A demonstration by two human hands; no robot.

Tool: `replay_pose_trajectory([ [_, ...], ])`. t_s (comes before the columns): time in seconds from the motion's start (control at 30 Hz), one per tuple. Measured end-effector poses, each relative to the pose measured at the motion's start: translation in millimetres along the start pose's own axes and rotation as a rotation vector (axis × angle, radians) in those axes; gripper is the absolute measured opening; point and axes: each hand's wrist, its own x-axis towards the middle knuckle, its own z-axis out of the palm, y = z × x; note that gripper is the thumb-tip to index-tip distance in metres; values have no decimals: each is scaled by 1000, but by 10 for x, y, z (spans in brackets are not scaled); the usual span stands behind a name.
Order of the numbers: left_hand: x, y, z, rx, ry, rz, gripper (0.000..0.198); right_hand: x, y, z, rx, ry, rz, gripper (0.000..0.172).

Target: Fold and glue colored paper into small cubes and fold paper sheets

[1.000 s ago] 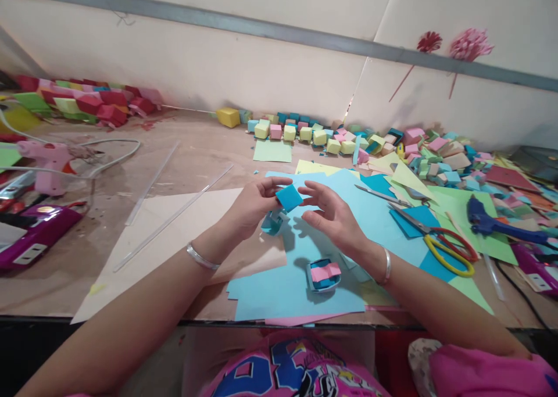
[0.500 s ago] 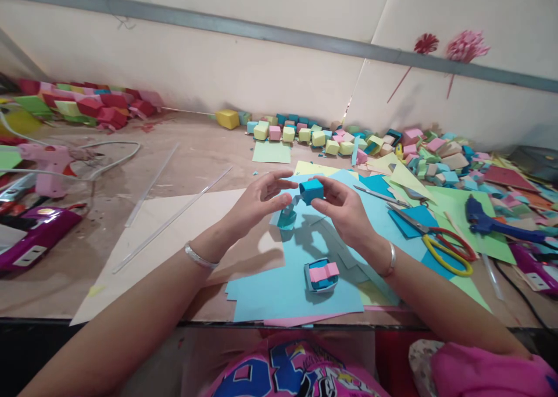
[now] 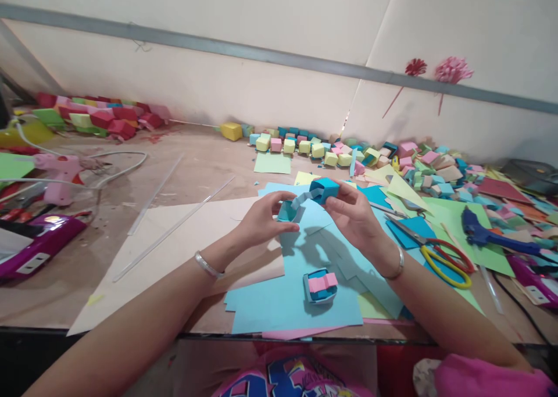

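My right hand (image 3: pixel 355 217) pinches a small blue paper cube (image 3: pixel 325 189) held above the table. A folded blue paper strip (image 3: pixel 300 201) runs from that cube down to a second blue paper piece (image 3: pixel 288 212), which my left hand (image 3: pixel 264 220) grips between thumb and fingers. Both hands hover over a stack of light blue paper sheets (image 3: pixel 292 295). On those sheets, closer to me, lies a small blue box with a pink band (image 3: pixel 321 285), untouched.
Scissors with red and yellow handles (image 3: pixel 440 254) and a blue glue gun (image 3: pixel 488 231) lie to the right. A pink glue gun (image 3: pixel 58 173) and purple case (image 3: pixel 32 246) are on the left. Rows of coloured paper cubes (image 3: pixel 331 147) line the back wall. Clear rulers (image 3: pixel 174 225) lie mid-table.
The blue cube passed from my left hand to my right. My left hand then closed on the lower blue piece, and the strip now stretches between both hands.
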Motion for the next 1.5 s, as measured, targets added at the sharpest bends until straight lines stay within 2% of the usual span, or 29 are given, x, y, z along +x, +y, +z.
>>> replay_pose_trajectory([
  [0.13, -2, 43, -14, 58, 114, -3, 52, 12, 45, -24, -19, 24, -40, 40],
  [0.27, -25, 93, -1, 109, 124, 15, 54, -10, 101, -9, -134, -26, -69, 46],
  [0.4, -53, 129, 28, 196, 134, 42, 51, -52, 88, 43, -251, -62, -112, 44],
  [0.63, -62, 128, 41, 289, 158, 31, 46, -103, 85, 84, -514, -37, -364, 41],
  [0.73, -69, 137, 38, 153, 123, -5, 44, -95, 113, 56, -598, 30, -404, 41],
  [0.93, -117, 186, 55, -327, -130, -180, 52, -77, 117, 15, -729, 76, -463, 41],
  [1.1, -116, 227, 77, -468, -81, -223, 36, -107, 92, 46, -726, 47, -473, 42],
  [1.3, -89, 204, 113, -355, -77, -185, 22, -181, 99, 139, -653, -61, -419, 41],
  [1.5, -110, 157, 141, -99, -2, -58, 23, -208, 130, 170, -743, -51, -434, 40],
])
